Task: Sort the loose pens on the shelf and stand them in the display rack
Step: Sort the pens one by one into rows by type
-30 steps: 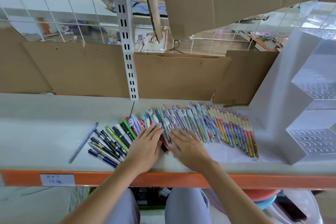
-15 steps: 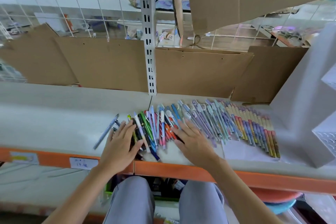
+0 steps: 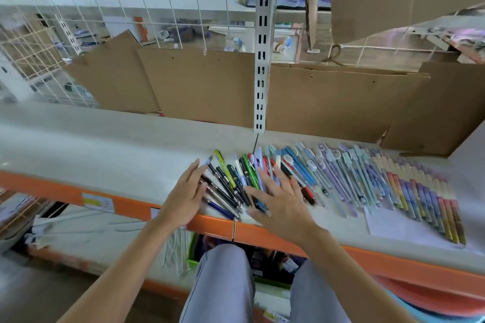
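With both hands spread flat over the dark end of the pile, I'm mid-sort and nothing is gripped. My left hand (image 3: pixel 183 195) sits at centre frame, fingers straight, its edge against the leftmost dark pens (image 3: pixel 225 189). My right hand (image 3: pixel 279 202) lies just right of it, fingers fanned, resting on the green and blue barrels. Neither hand pinches a pen; both are open palms.

Pens fan across the shelf (image 3: pixel 105 144) from centre frame to lower right. Their long axes run from upper left to lower right, tips toward the front edge. Dark ones sit between my hands; the pastel pens (image 3: pixel 341 178) lie right of my right hand, and the gradient pens (image 3: pixel 425 199) are farthest right, well apart from both hands.

The rack is what matters next, and I can only see a pale slanted surface at the far right edge that may be it; I can't be sure. If so, it lies rightward, so my right hand is the nearer one for carrying.

Room-wise, the shelf left of my left hand is bare, good for sliding a group aside. The orange front rail (image 3: pixel 262 235) is close under the pen tips, so a careless sweep toward me could roll pens off. Cardboard (image 3: pixel 204 86) walls the back.
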